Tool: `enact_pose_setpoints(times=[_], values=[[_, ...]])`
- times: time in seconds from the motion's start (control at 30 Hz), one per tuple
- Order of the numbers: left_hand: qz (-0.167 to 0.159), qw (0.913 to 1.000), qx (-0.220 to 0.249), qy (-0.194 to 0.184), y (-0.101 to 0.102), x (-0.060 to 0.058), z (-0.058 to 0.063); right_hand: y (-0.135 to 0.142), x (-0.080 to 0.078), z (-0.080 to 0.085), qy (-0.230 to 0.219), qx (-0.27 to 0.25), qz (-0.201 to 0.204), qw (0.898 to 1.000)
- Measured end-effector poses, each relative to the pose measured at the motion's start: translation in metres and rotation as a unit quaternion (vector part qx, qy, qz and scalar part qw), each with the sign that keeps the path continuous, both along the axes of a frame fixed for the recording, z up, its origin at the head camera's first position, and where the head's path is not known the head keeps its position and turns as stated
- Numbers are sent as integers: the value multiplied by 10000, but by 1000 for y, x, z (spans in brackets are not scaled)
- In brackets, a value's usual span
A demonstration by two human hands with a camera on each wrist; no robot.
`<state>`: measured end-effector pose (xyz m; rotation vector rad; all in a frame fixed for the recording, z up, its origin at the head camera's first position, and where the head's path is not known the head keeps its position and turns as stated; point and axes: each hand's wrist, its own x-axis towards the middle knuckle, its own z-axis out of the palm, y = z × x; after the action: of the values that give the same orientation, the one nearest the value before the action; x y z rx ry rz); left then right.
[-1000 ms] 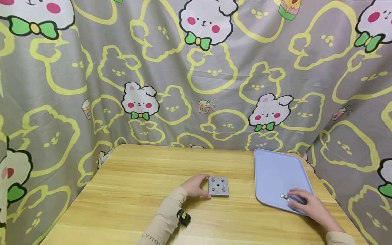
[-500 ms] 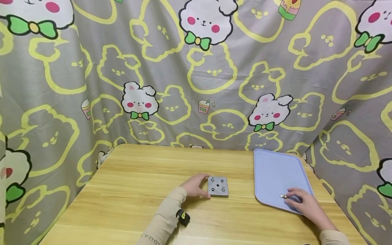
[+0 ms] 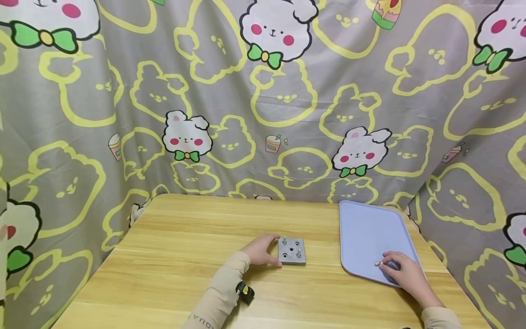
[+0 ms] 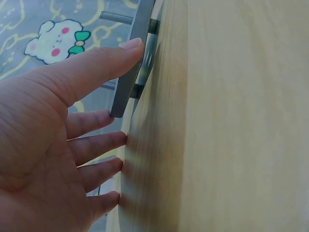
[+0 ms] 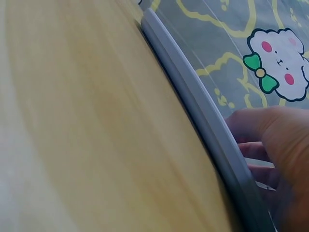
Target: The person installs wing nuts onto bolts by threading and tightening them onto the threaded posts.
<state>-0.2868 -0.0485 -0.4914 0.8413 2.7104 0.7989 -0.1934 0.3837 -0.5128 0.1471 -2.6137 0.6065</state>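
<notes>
A square grey metal plate [image 3: 291, 256] lies on the table, with several holes and two threaded bolts standing up from it. My left hand [image 3: 260, 250] holds its left side, thumb at the near corner and index finger at the far one. In the left wrist view the thumb presses the edge of the plate [image 4: 126, 94], and the other fingertips rest on the table. Over the near part of the blue tray [image 3: 371, 228], my right hand [image 3: 407, 272] pinches a small shiny metal piece [image 3: 378, 263]. Its exact kind is too small to tell.
The wooden table [image 3: 185, 237] reaches back to a grey curtain [image 3: 230, 91] printed with cartoon animals. Along the tray's side runs a raised rim [image 5: 193, 101]. A black strap [image 3: 245, 292] sits on my left wrist.
My right hand has closed its fingertips on the small metal piece, which lay loose at them before, and has shifted slightly left. The left hand and plate stay put.
</notes>
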Motion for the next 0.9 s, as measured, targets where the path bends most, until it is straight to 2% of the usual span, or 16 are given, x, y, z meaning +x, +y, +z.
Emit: enact_pose_setpoints(times=[0.2, 0.47, 0.7, 0.9], values=[[-25, 10000, 1, 5, 0, 2, 2, -3, 1, 10, 159, -50, -32, 9999], [-10, 10000, -1, -15, 0, 2, 4, -12, -5, 24, -28, -31, -145, 9999], [-23, 10000, -36, 31, 0, -1, 3, -21, -14, 35, 330, -20, 50, 9994], [-42, 10000, -27, 29, 0, 1, 3, -37, -21, 45, 415, -31, 270, 9988]])
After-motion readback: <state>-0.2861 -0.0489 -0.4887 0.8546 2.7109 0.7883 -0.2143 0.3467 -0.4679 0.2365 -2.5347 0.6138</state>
